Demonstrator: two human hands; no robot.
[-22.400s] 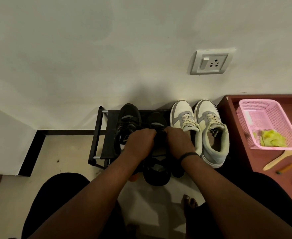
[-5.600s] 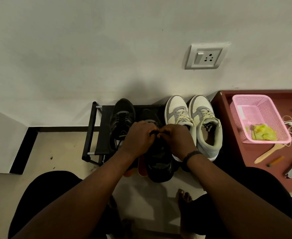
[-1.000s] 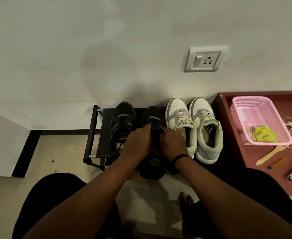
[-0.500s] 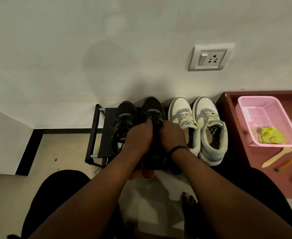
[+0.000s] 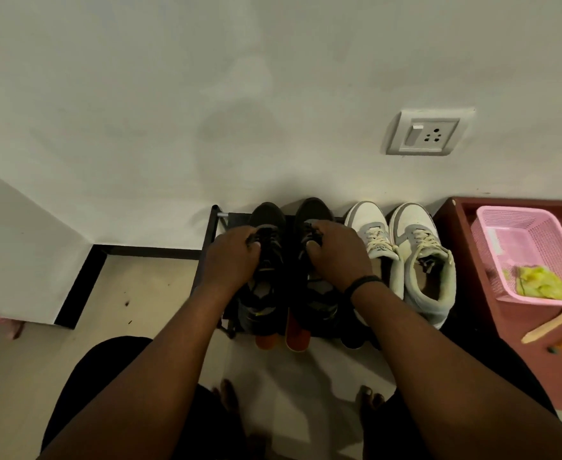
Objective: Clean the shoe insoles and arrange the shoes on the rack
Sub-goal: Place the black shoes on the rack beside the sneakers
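Two black shoes sit side by side on the black rack [image 5: 213,227], toes at 12 o'clock by the wall. The left hand [image 5: 231,260] is curled over the laces of the left black shoe [image 5: 268,215]. The right hand [image 5: 337,255] is curled over the laces of the right black shoe [image 5: 314,207]. Each hand is grasping its shoe from on top.

The two white shoes [image 5: 415,260] stand just beside them at 3 o'clock, touching or nearly touching the right black shoe.

Under the black shoes, at 6 o'clock, two orange flat things [image 5: 297,335] poke out past the rack's front edge. They may be insoles, but I cannot tell for sure.

What could go wrong? The heels of the black shoes sit near the front edge. If the hands let go before the shoes are pushed back, a shoe could tip off the front. A hard push to the side could bump the white shoes crooked. The orange things could slide out and fall on the floor [image 5: 140,293] if the shoes drag over them.
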